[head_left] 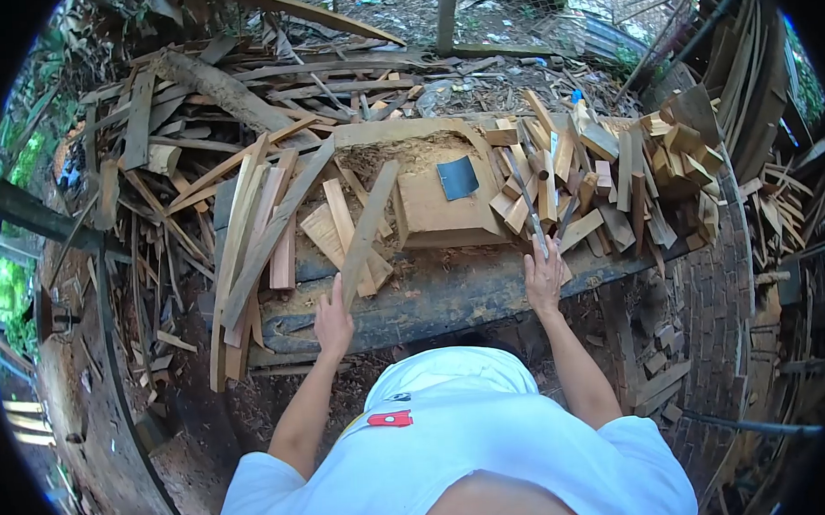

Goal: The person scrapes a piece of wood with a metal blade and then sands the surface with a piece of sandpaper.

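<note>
My left hand [334,319] holds the lower end of a flat grey-brown wooden strip [371,227], which slants up to the right across the bench. In my right hand [544,277] is a long thin tool [528,195] with a dark upper part, pointing away from me over the wood offcuts. Between the hands, farther back, a large light wooden block [448,220] rests on the bench. A dark square sheet [458,179] lies on top of that block. Close to my left hand, pale wood pieces [341,219] lie on the bench.
The dark workbench [388,322] spans the middle. Long boards [243,229] lean over its left side. Many short offcuts [682,155] are piled at the right. Behind is a heap of scrap wood [226,90]. Bricks [714,307] stand at the right.
</note>
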A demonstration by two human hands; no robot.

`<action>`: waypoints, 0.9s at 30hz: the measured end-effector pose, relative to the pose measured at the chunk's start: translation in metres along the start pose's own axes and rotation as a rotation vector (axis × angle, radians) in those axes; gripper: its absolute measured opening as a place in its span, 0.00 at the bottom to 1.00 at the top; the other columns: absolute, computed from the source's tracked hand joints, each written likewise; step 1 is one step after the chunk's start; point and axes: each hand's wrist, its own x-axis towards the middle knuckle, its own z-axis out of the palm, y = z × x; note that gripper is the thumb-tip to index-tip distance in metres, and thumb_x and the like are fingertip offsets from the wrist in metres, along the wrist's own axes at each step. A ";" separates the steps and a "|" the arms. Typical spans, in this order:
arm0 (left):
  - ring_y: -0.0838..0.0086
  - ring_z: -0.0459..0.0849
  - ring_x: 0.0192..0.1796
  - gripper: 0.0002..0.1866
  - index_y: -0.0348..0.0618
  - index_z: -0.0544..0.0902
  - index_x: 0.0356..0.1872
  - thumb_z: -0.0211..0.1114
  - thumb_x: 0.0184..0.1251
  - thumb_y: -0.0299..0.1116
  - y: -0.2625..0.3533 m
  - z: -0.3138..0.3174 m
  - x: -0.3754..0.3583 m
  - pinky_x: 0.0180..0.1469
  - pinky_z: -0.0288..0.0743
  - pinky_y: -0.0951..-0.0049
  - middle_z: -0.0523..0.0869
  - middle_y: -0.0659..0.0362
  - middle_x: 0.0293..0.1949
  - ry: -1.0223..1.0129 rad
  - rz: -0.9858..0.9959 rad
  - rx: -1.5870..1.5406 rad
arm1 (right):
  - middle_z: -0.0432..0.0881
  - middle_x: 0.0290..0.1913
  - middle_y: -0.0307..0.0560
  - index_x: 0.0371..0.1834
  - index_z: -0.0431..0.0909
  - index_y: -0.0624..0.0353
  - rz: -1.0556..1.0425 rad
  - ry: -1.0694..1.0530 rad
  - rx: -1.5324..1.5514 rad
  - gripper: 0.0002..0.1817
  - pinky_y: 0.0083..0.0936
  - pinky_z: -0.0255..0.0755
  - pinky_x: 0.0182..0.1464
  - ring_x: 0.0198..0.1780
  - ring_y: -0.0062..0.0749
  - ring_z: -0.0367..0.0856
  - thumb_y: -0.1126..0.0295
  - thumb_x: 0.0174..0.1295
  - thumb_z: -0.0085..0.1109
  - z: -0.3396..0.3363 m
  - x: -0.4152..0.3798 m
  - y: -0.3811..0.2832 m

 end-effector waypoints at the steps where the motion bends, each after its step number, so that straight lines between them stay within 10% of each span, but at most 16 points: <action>1: 0.46 0.77 0.56 0.49 0.61 0.56 0.79 0.67 0.55 0.19 -0.004 0.004 0.004 0.59 0.74 0.53 0.75 0.46 0.56 0.000 0.012 0.003 | 0.63 0.74 0.52 0.74 0.66 0.48 -0.010 -0.002 0.001 0.26 0.50 0.54 0.74 0.75 0.54 0.59 0.56 0.76 0.46 -0.001 -0.001 -0.002; 6: 0.45 0.73 0.66 0.46 0.51 0.55 0.78 0.65 0.57 0.19 -0.033 0.019 0.021 0.66 0.69 0.53 0.72 0.40 0.66 0.388 0.194 -0.352 | 0.70 0.69 0.53 0.69 0.72 0.51 -0.052 0.064 0.019 0.23 0.45 0.62 0.70 0.69 0.54 0.68 0.60 0.72 0.52 0.007 -0.004 -0.017; 8: 0.44 0.69 0.69 0.43 0.40 0.59 0.75 0.66 0.57 0.21 -0.032 -0.008 0.035 0.71 0.61 0.53 0.72 0.39 0.67 0.248 -0.126 -0.427 | 0.72 0.67 0.54 0.66 0.74 0.53 -0.126 0.027 0.065 0.23 0.45 0.64 0.69 0.67 0.55 0.70 0.61 0.70 0.55 0.017 -0.011 -0.020; 10: 0.46 0.70 0.68 0.47 0.42 0.57 0.77 0.72 0.57 0.28 -0.073 0.002 0.063 0.67 0.65 0.52 0.70 0.41 0.69 0.572 0.129 -0.174 | 0.73 0.66 0.54 0.65 0.75 0.53 -0.124 -0.017 0.119 0.23 0.46 0.65 0.69 0.67 0.54 0.70 0.61 0.69 0.56 0.020 -0.022 -0.027; 12: 0.42 0.71 0.63 0.50 0.49 0.51 0.80 0.74 0.59 0.33 -0.060 -0.032 0.070 0.65 0.67 0.53 0.72 0.37 0.64 0.250 -0.285 -0.162 | 0.73 0.66 0.54 0.64 0.76 0.53 -0.100 -0.030 0.105 0.22 0.46 0.65 0.69 0.68 0.54 0.70 0.61 0.68 0.57 0.023 -0.036 -0.031; 17: 0.44 0.56 0.74 0.41 0.55 0.62 0.78 0.70 0.64 0.38 -0.111 0.006 0.109 0.72 0.56 0.47 0.53 0.39 0.75 0.043 -0.098 0.124 | 0.74 0.66 0.52 0.60 0.79 0.52 -0.061 -0.156 0.100 0.19 0.45 0.68 0.67 0.68 0.51 0.71 0.61 0.68 0.57 0.016 -0.076 -0.029; 27: 0.39 0.59 0.74 0.37 0.50 0.71 0.71 0.72 0.57 0.35 -0.013 0.078 0.076 0.73 0.56 0.47 0.57 0.35 0.74 -0.123 0.524 0.033 | 0.82 0.53 0.52 0.53 0.84 0.55 0.261 -0.363 0.079 0.16 0.40 0.75 0.60 0.57 0.49 0.80 0.60 0.70 0.53 -0.005 -0.128 0.015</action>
